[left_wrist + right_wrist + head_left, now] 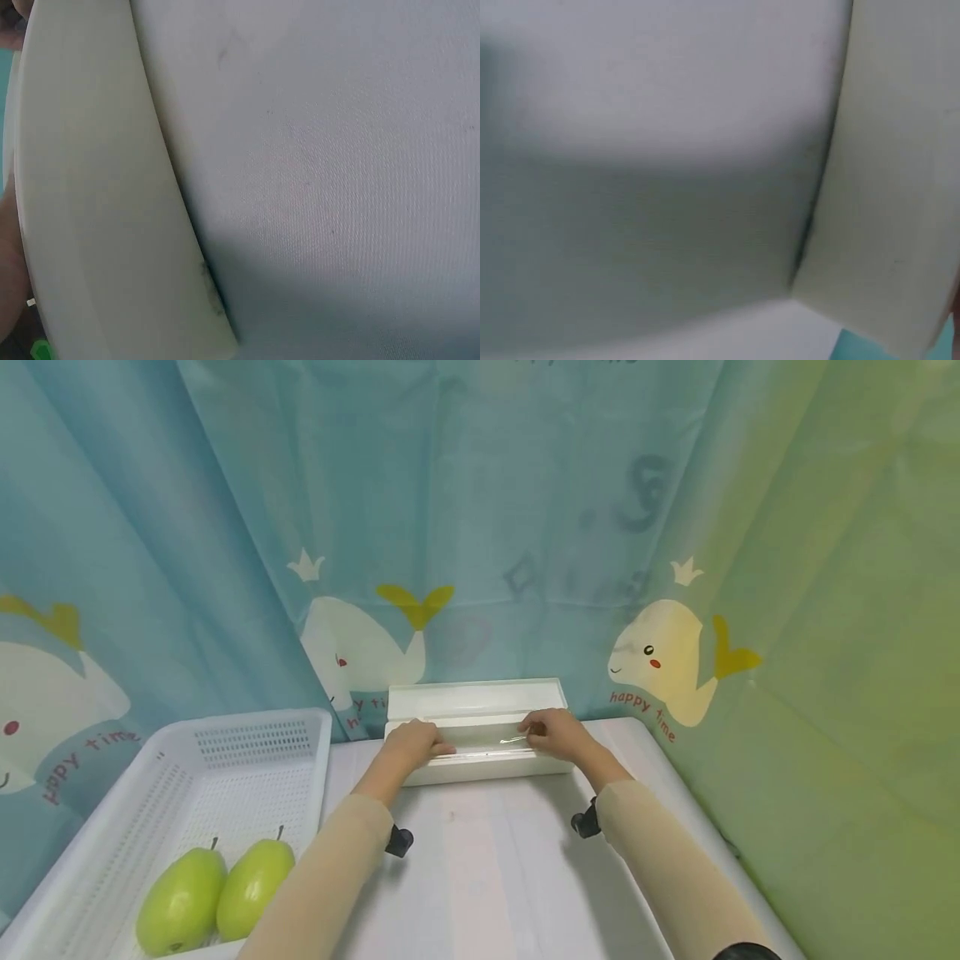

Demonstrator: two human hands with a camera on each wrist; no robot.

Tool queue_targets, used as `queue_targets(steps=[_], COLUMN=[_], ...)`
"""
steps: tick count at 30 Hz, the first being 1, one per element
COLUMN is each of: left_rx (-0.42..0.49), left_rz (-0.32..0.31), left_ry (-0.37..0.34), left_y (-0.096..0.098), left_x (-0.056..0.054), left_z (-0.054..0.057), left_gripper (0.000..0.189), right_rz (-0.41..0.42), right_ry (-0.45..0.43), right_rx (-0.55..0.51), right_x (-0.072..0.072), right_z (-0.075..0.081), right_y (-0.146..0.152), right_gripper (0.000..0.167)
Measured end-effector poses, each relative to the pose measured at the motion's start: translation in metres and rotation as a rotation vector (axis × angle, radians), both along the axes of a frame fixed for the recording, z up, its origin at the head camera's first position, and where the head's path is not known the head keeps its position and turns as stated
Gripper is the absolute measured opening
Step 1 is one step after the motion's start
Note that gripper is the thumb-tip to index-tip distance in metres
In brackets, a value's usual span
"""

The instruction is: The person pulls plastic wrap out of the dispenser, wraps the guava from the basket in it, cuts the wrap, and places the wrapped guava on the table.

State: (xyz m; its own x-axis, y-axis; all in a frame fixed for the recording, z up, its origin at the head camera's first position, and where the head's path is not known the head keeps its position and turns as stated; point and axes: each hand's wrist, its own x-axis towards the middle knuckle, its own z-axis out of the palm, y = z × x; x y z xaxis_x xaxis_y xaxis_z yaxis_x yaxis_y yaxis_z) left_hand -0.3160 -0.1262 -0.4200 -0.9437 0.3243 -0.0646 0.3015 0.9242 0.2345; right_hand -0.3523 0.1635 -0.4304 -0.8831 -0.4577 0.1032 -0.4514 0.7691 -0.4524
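Observation:
A long white box [487, 769] lies crosswise at the far end of the table, its lid [476, 698] raised at the back. Clear, shiny film, apparently plastic wrap [480, 739], shows inside. At the box's left end rests my left hand [408, 745], thumb pointing right along the front rim, other fingers partly hidden. My right hand [561, 733] is over the right end, fingers bent down at the film; whether they pinch it is too small to tell. Both wrist views mostly show the box's front wall [97, 187] and the tabletop [667, 90].
At the left stands a white perforated plastic basket [321, 777] with two green, pear-like fruits [182, 902] in its near part. A blue whale-print curtain [510, 527] hangs right behind the box, and a green curtain [847, 693] borders the table's right side.

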Motion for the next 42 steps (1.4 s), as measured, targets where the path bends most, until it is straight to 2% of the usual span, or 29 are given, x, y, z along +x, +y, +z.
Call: queue_targets(steps=[6, 11, 15, 18, 26, 31, 34, 38, 42], left_rx=[0.068, 0.154, 0.177, 0.191, 0.199, 0.242, 0.232, 0.209, 0.225], left_rz=[-0.049, -0.109, -0.105, -0.075, 0.046, 0.066, 0.062, 0.044, 0.057], left_ry=[0.071, 0.175, 0.224, 0.226, 0.164, 0.188, 0.207, 0.19, 0.173], left_y=[-0.006, -0.008, -0.005, 0.003, 0.031, 0.04, 0.041, 0.043, 0.038], left_x=[-0.002, -0.004, -0.004, -0.003, 0.0, 0.0, -0.001, 0.0, 0.002], left_z=[0.001, -0.001, 0.0, 0.001, -0.003, -0.005, -0.004, -0.002, -0.002], left_gripper=[0.033, 0.022, 0.017, 0.02, 0.048, 0.034, 0.026, 0.023, 0.014], right_rz=[-0.083, -0.145, -0.176, -0.185, -0.196, -0.188, -0.194, -0.207, -0.197], right_ry=[0.029, 0.114, 0.155, 0.15, 0.158, 0.163, 0.149, 0.139, 0.151], right_rx=[-0.096, -0.097, -0.1, -0.116, -0.126, -0.161, -0.198, -0.235, -0.244], right_x=[0.001, 0.003, 0.004, 0.003, 0.002, 0.0, -0.001, 0.0, 0.004], right_z=[0.002, 0.01, 0.013, 0.013, 0.014, 0.015, 0.016, 0.02, 0.024], right_y=[-0.001, -0.006, -0.011, -0.014, -0.015, -0.014, -0.013, -0.012, -0.016], right_gripper=[0.009, 0.011, 0.016, 0.017, 0.017, 0.018, 0.018, 0.016, 0.015])
